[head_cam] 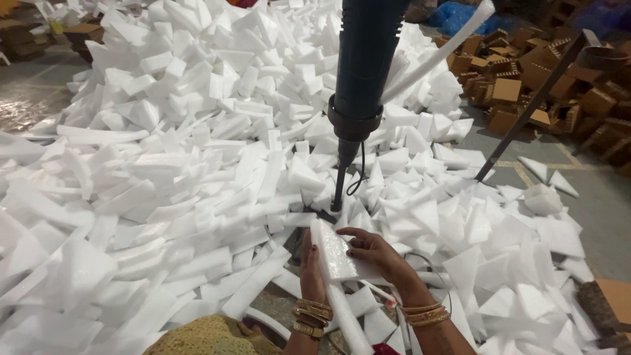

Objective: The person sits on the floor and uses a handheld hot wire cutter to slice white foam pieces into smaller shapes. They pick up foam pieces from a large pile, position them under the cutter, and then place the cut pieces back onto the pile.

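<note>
Two hands pinching white foam strip (334,253) near centre: left hand (311,269) behind, right hand (373,253) fingers curled on face. Probably light, crumbly, dentable; best gripped along edges, below dark heat tool (363,79).

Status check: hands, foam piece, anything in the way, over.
Left hand and right hand both grip the white foam strip. Strip sits just below the dark tool's tip. Loose foam offcuts piled all around.
</note>
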